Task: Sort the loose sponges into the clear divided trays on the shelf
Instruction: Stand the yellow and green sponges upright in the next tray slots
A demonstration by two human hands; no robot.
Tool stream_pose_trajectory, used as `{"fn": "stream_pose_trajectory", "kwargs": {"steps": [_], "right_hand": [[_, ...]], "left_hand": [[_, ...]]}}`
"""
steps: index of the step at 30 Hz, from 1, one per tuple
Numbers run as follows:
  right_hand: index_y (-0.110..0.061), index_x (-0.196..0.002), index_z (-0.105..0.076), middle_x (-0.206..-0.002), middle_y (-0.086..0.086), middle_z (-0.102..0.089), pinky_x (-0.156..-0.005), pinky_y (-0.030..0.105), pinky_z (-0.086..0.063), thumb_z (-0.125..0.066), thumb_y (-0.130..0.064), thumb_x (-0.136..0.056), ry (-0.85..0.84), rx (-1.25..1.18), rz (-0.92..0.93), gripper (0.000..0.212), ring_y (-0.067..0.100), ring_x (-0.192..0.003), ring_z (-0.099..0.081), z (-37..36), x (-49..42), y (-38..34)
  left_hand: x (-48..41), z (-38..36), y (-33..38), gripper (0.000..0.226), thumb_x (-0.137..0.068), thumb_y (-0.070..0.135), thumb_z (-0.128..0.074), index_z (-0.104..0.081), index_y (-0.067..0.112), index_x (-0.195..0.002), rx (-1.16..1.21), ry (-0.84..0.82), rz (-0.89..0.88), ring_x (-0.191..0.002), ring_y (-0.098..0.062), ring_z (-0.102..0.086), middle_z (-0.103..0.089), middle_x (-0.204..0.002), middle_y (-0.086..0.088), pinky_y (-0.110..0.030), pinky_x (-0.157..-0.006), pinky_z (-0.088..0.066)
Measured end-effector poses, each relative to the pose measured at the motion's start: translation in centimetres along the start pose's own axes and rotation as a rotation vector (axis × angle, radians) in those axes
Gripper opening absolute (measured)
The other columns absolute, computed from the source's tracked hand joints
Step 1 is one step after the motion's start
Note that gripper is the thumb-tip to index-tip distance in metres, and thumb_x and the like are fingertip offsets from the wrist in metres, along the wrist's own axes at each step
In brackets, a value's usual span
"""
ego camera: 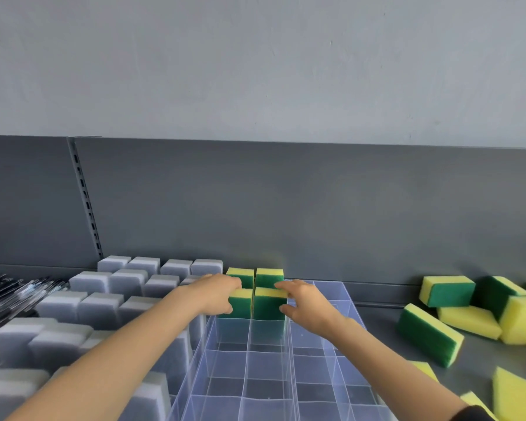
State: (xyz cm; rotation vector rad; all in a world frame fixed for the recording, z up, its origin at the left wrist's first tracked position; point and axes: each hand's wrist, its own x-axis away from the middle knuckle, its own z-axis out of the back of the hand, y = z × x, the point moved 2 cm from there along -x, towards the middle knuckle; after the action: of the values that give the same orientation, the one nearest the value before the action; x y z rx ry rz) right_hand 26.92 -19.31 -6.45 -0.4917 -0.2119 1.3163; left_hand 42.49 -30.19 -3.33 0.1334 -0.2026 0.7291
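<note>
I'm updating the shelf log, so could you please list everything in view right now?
Sponges in the tray: four, yellow and green, standing in the far compartments of the middle tray.
Loose sponges: about nine, yellow and green, scattered on the shelf at right; some cut off by the frame.
Grey sponges: many, grey, filling the trays at left.
Clear divided trays: at least two showing empty compartments, centre.
Dark shiny items: far left, unclear.
Left hand: on the near left sponge.
Right hand: fingers on the near right sponge.

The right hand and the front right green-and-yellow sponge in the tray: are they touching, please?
Touching: the head view shows the right hand with its fingertips on the front right sponge.
</note>
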Motion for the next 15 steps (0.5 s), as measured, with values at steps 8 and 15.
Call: {"fn": "stream_pose_trajectory", "kwargs": {"steps": [8, 15], "right_hand": [[-0.018, -0.141, -0.035, -0.14, 0.006, -0.046, -0.103, 0.031, -0.04, -0.052, -0.026, -0.093, 0.042, 0.089, -0.059, 0.052, 0.021, -0.125, -0.047, 2.5, 2.1, 1.2], [-0.015, -0.141, -0.035, -0.136, 0.007, -0.047, -0.098, 0.031, -0.042, -0.048, -0.031, -0.093, 0.119, 0.216, -0.191, 0.051, 0.023, -0.121, -0.048, 4.7, 6.0, 3.2]], "left_hand": [[0.5, 2.0, 1.5, 0.056, -0.09, 0.025, -0.056, -0.032, 0.021, -0.141, 0.114, 0.087, -0.101, -0.122, -0.022, -0.045, -0.04, -0.139, -0.004, -0.037, -0.098, -0.043], [0.2, 2.1, 6.1, 0.055, -0.091, 0.031, -0.05, -0.029, 0.021, -0.141, 0.073, 0.118, -0.26, -0.119, -0.024, -0.044, -0.039, -0.134, -0.004, -0.038, -0.096, -0.042]]}}
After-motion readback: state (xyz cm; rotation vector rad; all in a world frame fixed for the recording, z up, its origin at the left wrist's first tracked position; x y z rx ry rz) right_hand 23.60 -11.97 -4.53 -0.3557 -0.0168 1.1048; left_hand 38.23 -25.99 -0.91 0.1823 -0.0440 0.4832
